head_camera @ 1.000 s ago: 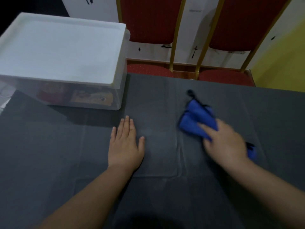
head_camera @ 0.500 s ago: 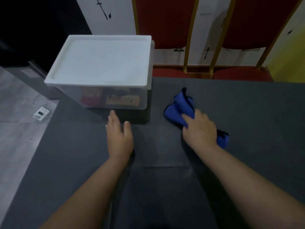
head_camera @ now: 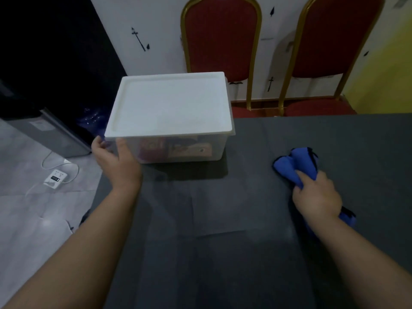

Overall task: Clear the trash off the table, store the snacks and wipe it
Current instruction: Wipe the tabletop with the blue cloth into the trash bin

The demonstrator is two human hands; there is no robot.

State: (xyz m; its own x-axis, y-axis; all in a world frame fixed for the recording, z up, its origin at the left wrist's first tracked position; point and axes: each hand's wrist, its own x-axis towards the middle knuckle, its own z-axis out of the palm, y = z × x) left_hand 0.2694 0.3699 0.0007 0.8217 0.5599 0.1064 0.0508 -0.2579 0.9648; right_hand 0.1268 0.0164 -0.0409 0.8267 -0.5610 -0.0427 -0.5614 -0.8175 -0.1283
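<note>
The blue cloth (head_camera: 296, 166) lies bunched on the dark table (head_camera: 223, 253) at the right of the frame, and the right hand (head_camera: 316, 197) grips it with curled fingers and presses it down. A bit of the cloth sticks out behind the wrist. It is held this way, I think, so it can rub the table. In the upper middle of the frame sits the clear box (head_camera: 178, 150) with its white lid (head_camera: 169, 103) on top. The box stands near the left edge of the table. The left hand (head_camera: 116, 161) holds its near left corner, with the thumb on the front wall and the fingers curled round the side. Maybe the hand is there to move the box so the cloth can reach under it. Snack packs (head_camera: 174, 149) show through the wall, but they are too blurry to name. The lid hides the rest. Behind the table stand two red chairs (head_camera: 223, 36); the right one is cut off by the frame. On the floor at the left lies a small white plug box (head_camera: 55, 178) with a cord.
</note>
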